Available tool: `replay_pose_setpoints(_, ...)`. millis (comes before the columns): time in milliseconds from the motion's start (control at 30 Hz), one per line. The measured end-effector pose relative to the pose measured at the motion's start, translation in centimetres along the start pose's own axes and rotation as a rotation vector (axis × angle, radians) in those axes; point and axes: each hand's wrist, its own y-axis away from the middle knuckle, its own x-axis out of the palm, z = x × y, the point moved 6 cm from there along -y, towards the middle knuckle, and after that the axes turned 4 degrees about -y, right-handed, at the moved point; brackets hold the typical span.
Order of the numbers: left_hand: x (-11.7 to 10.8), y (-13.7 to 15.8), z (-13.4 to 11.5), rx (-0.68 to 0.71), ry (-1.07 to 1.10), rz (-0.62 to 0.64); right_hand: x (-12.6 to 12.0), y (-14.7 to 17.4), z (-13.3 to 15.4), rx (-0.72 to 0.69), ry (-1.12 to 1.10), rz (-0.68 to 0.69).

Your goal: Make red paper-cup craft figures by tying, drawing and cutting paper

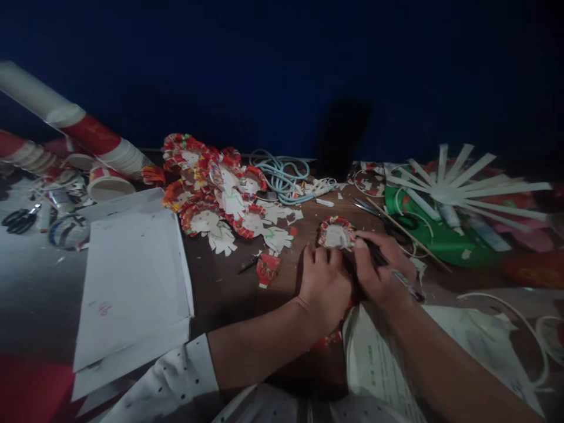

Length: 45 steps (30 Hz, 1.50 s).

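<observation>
A small paper figure [335,234], with a white centre and a patterned red curly rim, lies on the brown table. My left hand [326,288] holds down its lower edge with bent fingers, and the lower part is hidden beneath the hand. My right hand [383,270] is closed around a dark pen [403,282], its tip at the right side of the figure. Just left of the hands sits a red paper cutout [268,269], with a thin black pen-like piece [249,264] beside it.
Several similar figures [220,194] pile up behind, beside a coiled light-blue cord [282,176]. White sheets [132,282] lie left, near paper cups [110,185] and black-handled scissors [21,218]. Right are a white strip fan [449,194], a green sheet [462,249], a stick [409,235] and papers [467,335].
</observation>
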Motion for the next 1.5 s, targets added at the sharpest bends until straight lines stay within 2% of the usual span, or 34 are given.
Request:
replay_pose_setpoints(100,0.1,0.0,0.0,0.007,-0.006,0.014,-0.4,-0.5,-0.5,0.036,-0.002,-0.042)
replay_pose_setpoints(200,0.3,0.0,0.0,0.004,-0.003,0.024,-0.1,-0.8,-1.5,0.128,0.000,-0.022)
replay_pose_setpoints(333,0.2,0.0,0.0,0.001,-0.016,0.006,1.3,-0.7,-2.6,0.254,0.031,0.132)
replay_pose_setpoints(467,0.1,0.1,0.0,0.000,-0.048,-0.044,2.2,-0.4,-3.1,0.268,0.092,0.208)
replay_pose_setpoints(767,0.1,-0.1,0.1,0.026,-0.086,-0.090,2.7,-0.8,-2.8,0.278,0.058,0.215)
replay_pose_setpoints(867,-0.4,-0.2,0.4,0.033,-0.069,-0.105,2.4,-0.9,-2.7,0.270,0.017,0.154)
replay_pose_setpoints(933,-1.1,-0.2,0.8,0.017,-0.032,-0.166,2.1,-0.9,-3.0,0.279,-0.011,0.094)
replay_pose_setpoints(1033,-2.3,-0.1,1.3,0.024,0.131,-0.388,1.6,-0.9,-3.3,0.302,-0.046,0.030)
replay_pose_setpoints(1100,-2.6,0.0,2.5,-0.071,0.258,-0.566,1.4,-1.0,-3.4,0.321,-0.062,0.006)
replay_pose_setpoints(1167,-2.0,-0.2,3.5,-0.139,0.368,-0.663,1.0,-1.2,-3.4,0.319,-0.079,-0.025)
replay_pose_setpoints(1233,-0.9,-0.9,4.5,-0.221,0.487,-0.667,0.6,-1.4,-3.1,0.281,-0.112,-0.076)
replay_pose_setpoints(1333,1.2,-2.3,5.9,-0.345,0.805,-0.551,0.3,-1.5,-2.7,0.226,-0.158,-0.135)
replay_pose_setpoints(1433,2.0,-3.2,6.3,-0.351,1.130,-0.436,0.3,-1.4,-2.5,0.207,-0.182,-0.151)
replay_pose_setpoints(1500,1.8,-3.4,6.4,-0.333,1.205,-0.400,0.3,-1.4,-2.3,0.177,-0.206,-0.158)
